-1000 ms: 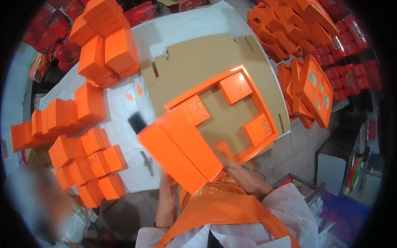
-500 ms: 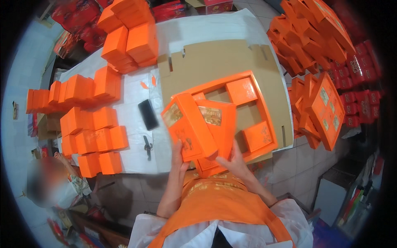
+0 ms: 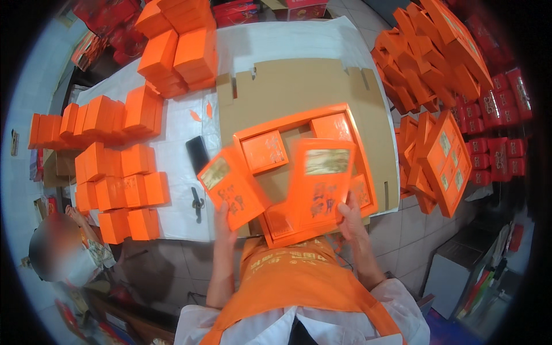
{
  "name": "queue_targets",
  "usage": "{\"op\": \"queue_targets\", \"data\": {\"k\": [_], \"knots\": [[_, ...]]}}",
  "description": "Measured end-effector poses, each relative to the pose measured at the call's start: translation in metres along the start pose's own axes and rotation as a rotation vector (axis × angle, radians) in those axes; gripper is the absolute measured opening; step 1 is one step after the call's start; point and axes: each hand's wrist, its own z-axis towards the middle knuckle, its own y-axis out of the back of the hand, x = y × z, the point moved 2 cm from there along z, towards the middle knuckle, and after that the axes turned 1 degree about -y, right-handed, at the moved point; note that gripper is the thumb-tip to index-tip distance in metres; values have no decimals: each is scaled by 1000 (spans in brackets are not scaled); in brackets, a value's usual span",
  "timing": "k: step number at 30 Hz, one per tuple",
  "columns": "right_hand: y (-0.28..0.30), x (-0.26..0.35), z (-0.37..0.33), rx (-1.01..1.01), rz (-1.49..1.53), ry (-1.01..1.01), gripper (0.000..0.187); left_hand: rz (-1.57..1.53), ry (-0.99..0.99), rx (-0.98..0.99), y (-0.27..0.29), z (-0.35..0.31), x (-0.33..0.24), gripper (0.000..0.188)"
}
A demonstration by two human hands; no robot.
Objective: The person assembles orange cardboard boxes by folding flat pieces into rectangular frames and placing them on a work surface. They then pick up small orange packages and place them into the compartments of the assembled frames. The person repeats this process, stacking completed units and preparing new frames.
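My left hand point(image 3: 225, 221) grips the lower end of an orange box point(image 3: 233, 187) with a picture window, tilted to the left. In my right hand point(image 3: 352, 218) is a second orange box point(image 3: 322, 184) of the same kind, nearly upright in view. Both are held above a large open orange tray point(image 3: 368, 155). Inside the tray, small orange boxes sit near the corners, such as one at the far left point(image 3: 263, 152) and one at the far right point(image 3: 333, 126). The box in my right hand hides part of the tray's middle.
The tray lies on a brown cardboard sheet point(image 3: 287, 80) on a white-covered table point(image 3: 241, 40). A black phone point(image 3: 196, 152) and a dark cutter point(image 3: 197, 204) lie to the left. Orange box stacks point(image 3: 126, 187) fill the left side; more orange trays point(image 3: 443, 158) stand right. Another person sits lower left.
The two boxes, overlapping before, are now apart: the left one has moved left, the right one right. More of the tray's inside shows between them.
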Motion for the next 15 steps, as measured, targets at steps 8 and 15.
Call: {"op": "queue_targets", "data": {"k": [8, 15], "knots": [[-5, 117, 49, 509, -1219, 200, 39, 305, -87, -170, 28, -15, -4, 50], [-86, 134, 102, 1113, -2177, 182, 29, 317, -40, -188, 42, -29, 3, 48]]}}
